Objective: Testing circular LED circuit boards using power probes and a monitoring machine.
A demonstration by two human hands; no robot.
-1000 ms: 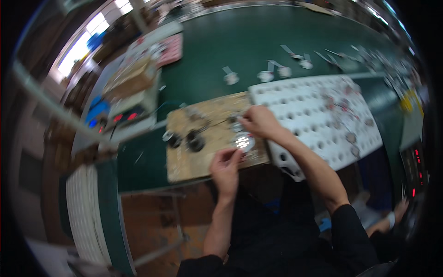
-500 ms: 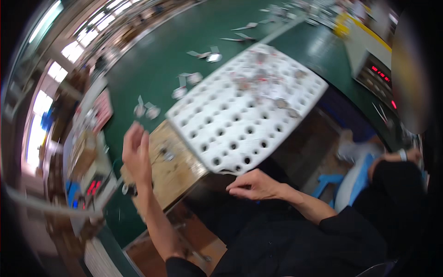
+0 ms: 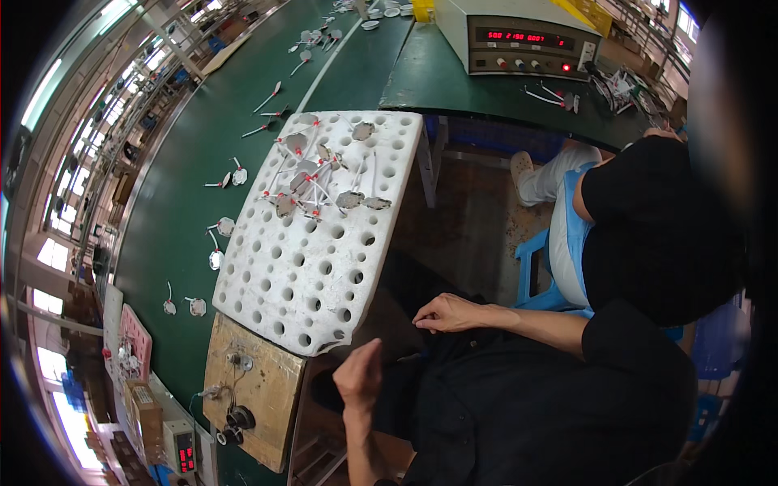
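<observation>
My left hand (image 3: pixel 359 376) is raised in front of my body, its fingers bent together; what they hold, if anything, is hidden. Farther right, my right hand (image 3: pixel 446 314) hovers over my dark clothing with curled fingers and the thumb against them; nothing shows between them. Beyond both hands lies a white foam board (image 3: pixel 267 300) full of round holes. Round grey discs with white wires and red tips (image 3: pixel 304 182) are heaped on its far half. A wooden board (image 3: pixel 267 387) adjoins its near end, carrying a small metal fitting (image 3: pixel 241 362) and black round parts (image 3: pixel 240 417).
More wired discs (image 3: pixel 225 227) lie scattered on the green table (image 3: pixel 162 243). A meter with red digits (image 3: pixel 527 49) stands at the far right, a smaller one (image 3: pixel 180 445) at the near left beside a pink tray (image 3: pixel 135 340). A person in black (image 3: pixel 648 219) sits at right.
The view has turned, so the foam board appears farther left. My left hand has left the wooden board's far edge and come close to my right hand, its fingers now bent in.
</observation>
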